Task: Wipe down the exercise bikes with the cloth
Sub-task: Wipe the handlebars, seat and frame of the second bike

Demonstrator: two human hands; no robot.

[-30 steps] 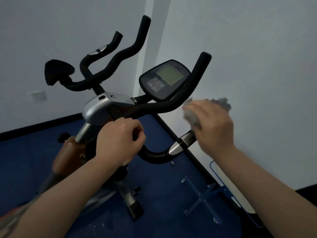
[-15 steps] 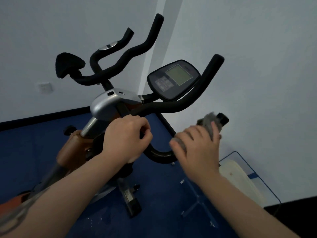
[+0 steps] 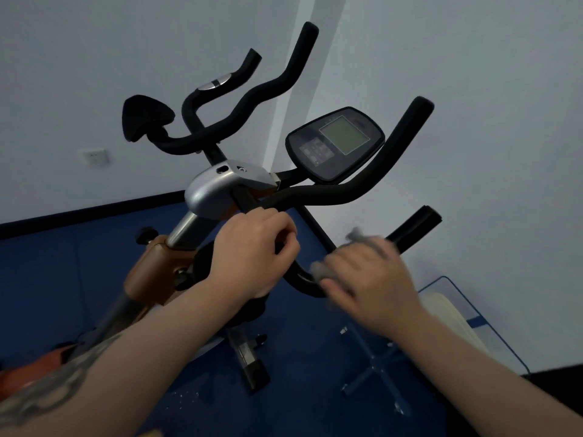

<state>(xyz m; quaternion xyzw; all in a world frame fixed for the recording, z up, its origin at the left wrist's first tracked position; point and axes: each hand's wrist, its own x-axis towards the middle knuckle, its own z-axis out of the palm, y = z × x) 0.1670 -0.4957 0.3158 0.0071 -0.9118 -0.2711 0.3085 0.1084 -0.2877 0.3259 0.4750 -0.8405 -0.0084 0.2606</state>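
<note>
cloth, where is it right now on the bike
In the head view the grey cloth is at lower right, wrapped under the right hand around the lower handlebar, below the console and right of the left hand.

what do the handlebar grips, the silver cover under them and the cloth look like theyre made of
Handlebar grips: probably foam or soft rubber sleeves, matte black with no glare.
Silver cover: smooth and glossy with soft highlights; painted plastic or metal, can't tell which.
Cloth: grey, rumpled fabric, soft-looking; motion blur hides its weave.
</note>
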